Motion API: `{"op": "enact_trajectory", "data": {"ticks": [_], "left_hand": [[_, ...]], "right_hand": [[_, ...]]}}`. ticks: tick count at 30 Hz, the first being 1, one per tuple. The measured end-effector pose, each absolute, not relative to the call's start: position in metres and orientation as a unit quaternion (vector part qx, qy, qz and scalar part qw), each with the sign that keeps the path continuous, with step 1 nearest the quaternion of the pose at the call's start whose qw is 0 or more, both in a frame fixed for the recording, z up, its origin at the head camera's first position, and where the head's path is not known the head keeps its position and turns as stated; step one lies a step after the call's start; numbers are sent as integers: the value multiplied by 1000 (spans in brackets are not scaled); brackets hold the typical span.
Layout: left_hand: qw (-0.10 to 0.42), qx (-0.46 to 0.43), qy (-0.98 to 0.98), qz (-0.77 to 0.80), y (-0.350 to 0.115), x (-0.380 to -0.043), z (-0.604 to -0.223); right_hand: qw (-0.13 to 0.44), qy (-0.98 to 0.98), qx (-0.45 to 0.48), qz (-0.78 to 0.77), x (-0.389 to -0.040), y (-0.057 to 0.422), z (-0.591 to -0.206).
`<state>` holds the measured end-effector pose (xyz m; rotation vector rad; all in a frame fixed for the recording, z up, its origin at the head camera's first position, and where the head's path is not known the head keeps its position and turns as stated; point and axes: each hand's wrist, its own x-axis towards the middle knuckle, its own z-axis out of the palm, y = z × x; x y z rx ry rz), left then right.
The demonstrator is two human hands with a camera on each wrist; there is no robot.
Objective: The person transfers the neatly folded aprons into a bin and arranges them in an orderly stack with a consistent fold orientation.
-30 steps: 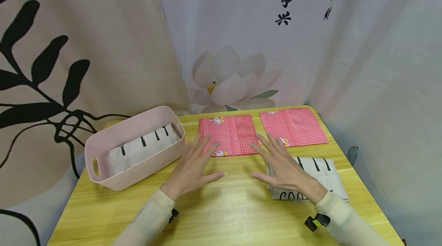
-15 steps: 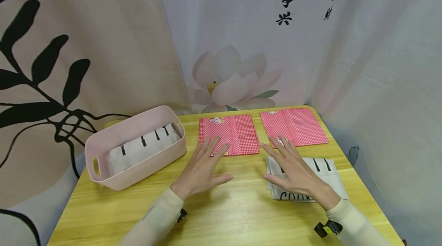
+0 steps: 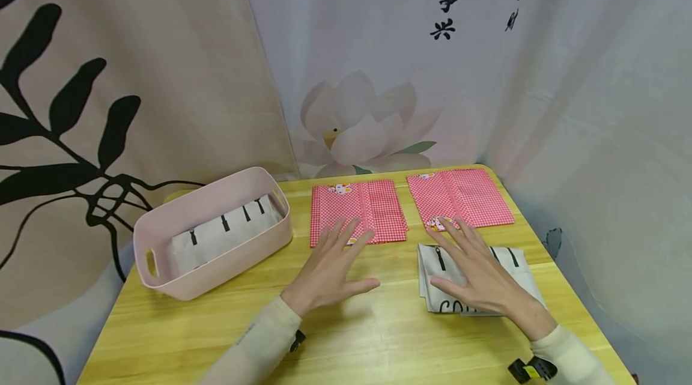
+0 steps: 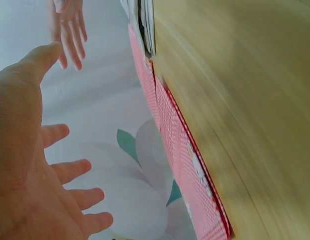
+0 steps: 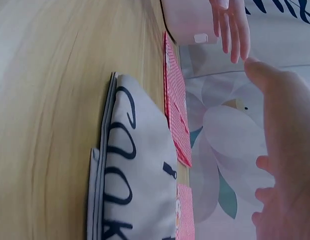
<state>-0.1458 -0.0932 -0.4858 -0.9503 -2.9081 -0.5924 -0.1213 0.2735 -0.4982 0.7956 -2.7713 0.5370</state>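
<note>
My left hand (image 3: 332,274) hovers with spread fingers over the table, near the front edge of a folded red checked cloth (image 3: 354,211) with rabbit prints. Nothing is in it. My right hand (image 3: 481,277), fingers also spread, is held above a folded white cloth (image 5: 140,160) with black lettering and utensil prints, covering part of it in the head view. A second folded red checked cloth (image 3: 465,199) lies behind the white one. In the left wrist view the left palm (image 4: 30,200) faces the scene with its fingers apart.
A pink basket (image 3: 211,274) with handle holes stands at the left, holding another folded white cloth (image 3: 216,232) with black prints. The yellow wooden table (image 3: 378,343) ends close behind the red cloths, where a printed curtain (image 3: 378,42) hangs.
Both hands have drifted right and slightly toward the front, fingers still spread. The right hand has come further over the white cloth. The cloths and basket have stayed in place.
</note>
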Motion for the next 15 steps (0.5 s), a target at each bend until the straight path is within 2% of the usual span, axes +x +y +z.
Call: {"op": "enact_trajectory", "data": {"ticks": [8,15], "left_hand": [[12,-320,-931,-178,-81,-145,-482],[-7,-332,-925,-185,-66,-145,-485]], "right_hand": [[136,-934,282,170,-115,285,-502],[132,-937,273,174,-105,297,-507]]}}
